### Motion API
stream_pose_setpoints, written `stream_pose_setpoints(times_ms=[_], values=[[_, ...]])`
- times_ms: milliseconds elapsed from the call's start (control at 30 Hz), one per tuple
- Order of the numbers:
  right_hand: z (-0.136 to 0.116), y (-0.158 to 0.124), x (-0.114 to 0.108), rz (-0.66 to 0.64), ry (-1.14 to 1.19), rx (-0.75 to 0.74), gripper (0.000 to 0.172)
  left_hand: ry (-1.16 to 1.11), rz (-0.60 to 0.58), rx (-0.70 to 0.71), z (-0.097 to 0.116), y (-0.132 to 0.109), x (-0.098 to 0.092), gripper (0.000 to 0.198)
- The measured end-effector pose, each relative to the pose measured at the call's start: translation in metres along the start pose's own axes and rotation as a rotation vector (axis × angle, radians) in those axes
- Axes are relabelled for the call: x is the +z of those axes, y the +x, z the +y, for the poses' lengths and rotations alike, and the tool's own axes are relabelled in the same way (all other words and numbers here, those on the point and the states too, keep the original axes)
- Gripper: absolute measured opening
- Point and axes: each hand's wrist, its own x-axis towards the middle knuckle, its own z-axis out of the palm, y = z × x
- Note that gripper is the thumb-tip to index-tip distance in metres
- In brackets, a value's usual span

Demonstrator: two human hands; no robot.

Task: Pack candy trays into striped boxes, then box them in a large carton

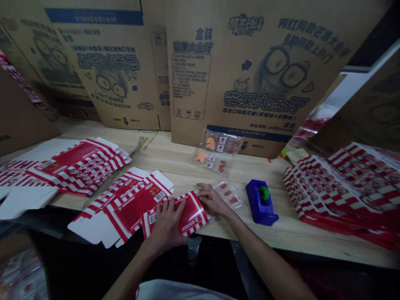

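Note:
A small red carton with white stripes (pixel 191 213) lies at the front edge of the wooden table. My left hand (pixel 168 218) grips it from the left, fingers over its top face. At its right end, my right hand (pixel 212 199) is closed on the far corner, with the fingertips partly hidden. Some clear plastic shows below the right palm, though what it belongs to is unclear. Just beyond that hand sits a clear sachet of reddish candies (pixel 229 193). Flattened striped cartons (pixel 137 206) overlap to the left of the held one.
A blue tape dispenser (pixel 261 204) stands right of my hands. More sachets (pixel 212 161) lie behind. Folded cartons (pixel 340 187) are stacked at the right, flat ones (pixel 81 164) at the left. Large cardboard boxes (pixel 250 75) wall off the back.

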Motion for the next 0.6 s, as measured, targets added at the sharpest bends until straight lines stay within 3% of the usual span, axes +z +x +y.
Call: stream_pose_setpoints(times_ms=[167, 267, 333, 467, 500, 533, 600], values=[[0.042, -0.016, -0.045, 0.392, -0.002, 0.257, 0.034, 0.003, -0.035, 0.031, -0.005, 0.002, -0.003, 0.107], [0.051, -0.028, -0.06, 0.454, 0.04, 0.424, 0.049, 0.005, -0.001, 0.029, -0.002, 0.002, 0.002, 0.106], [0.041, -0.035, -0.048, 0.416, 0.085, 0.452, 0.05, -0.003, 0.039, 0.051, 0.004, 0.004, 0.007, 0.106], [0.001, -0.05, -0.002, 0.176, 0.355, 0.309, 0.042, -0.04, 0.095, 0.092, 0.019, 0.009, 0.013, 0.105], [-0.009, -0.054, 0.006, 0.173, 0.427, 0.287, 0.041, -0.048, 0.122, 0.086, 0.022, 0.01, 0.013, 0.104], [-0.016, -0.06, 0.01, 0.231, 0.467, 0.276, 0.04, -0.056, 0.16, 0.067, 0.024, 0.01, 0.011, 0.103], [-0.026, -0.072, 0.013, 0.485, 0.456, 0.288, 0.035, -0.073, 0.245, -0.005, 0.027, 0.008, 0.006, 0.101]])
